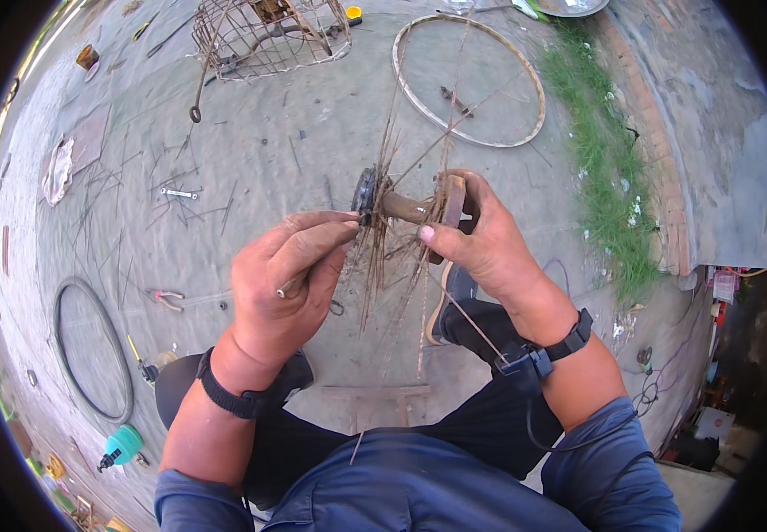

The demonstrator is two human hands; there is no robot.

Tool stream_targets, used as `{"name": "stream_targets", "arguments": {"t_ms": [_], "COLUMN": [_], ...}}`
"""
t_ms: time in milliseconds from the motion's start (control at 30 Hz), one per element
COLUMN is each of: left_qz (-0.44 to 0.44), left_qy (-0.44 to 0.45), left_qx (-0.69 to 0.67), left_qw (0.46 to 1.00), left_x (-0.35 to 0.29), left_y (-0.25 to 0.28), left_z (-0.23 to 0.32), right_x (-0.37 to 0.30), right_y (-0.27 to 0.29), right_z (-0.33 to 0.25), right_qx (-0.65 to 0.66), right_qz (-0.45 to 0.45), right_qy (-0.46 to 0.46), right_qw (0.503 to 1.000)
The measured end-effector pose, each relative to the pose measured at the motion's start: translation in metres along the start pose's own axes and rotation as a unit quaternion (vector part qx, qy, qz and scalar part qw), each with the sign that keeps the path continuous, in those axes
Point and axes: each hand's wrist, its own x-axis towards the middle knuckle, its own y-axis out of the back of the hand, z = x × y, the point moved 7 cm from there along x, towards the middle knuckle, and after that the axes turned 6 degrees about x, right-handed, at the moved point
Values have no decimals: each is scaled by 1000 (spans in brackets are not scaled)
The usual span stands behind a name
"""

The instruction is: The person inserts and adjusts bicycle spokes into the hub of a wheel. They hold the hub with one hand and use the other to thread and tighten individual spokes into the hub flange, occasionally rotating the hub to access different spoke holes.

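A rusty bicycle wheel hub [406, 208] is held up in front of me, bristling with thin loose spokes [375, 266] that hang down and stick upward. My right hand [490, 235] grips its right-hand flange, thumb in front and fingers behind. On the hub's left end sits a dark sprocket [365, 195]. My left hand [290, 266] is closed, with its fingertips at the sprocket's lower edge. From the left fist pokes the end of a thin rod [288, 289]; the rest of it is hidden by the fingers.
A bare wheel rim [539, 97] and a wire basket [268, 66] lie ahead. Left on the ground are a wrench [179, 193], pliers [167, 300], scattered spokes [228, 202], a black tyre [60, 346] and a teal bottle [122, 445]. Grass [610, 186] borders a wall at right.
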Motion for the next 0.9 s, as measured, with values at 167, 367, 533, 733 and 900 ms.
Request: {"name": "stream_targets", "arguments": {"t_ms": [167, 367, 533, 733, 900], "left_qz": [-2, -19, -21, 7, -4], "left_qy": [9, 54, -35, 359, 384], "left_qx": [-1, -27, 80, -243, -243], "left_qw": [1000, 998, 996, 901, 891], "left_x": [1, -1, 3, -22, -21], "left_y": [-2, -3, -3, -13, -13], "left_z": [-2, -7, 3, -41, -46], "right_x": [-1, -1, -3, -3, -4], "right_y": [-2, -3, -10, -9, -9], "right_z": [1, 4, 6, -8, -11], "right_qx": [17, 48, 95, -102, -134], "right_qz": [-9, -1, 11, 8, 36], "right_qy": [1, -17, -55, 62, 84], "right_qw": [1000, 999, 994, 993, 987]}}
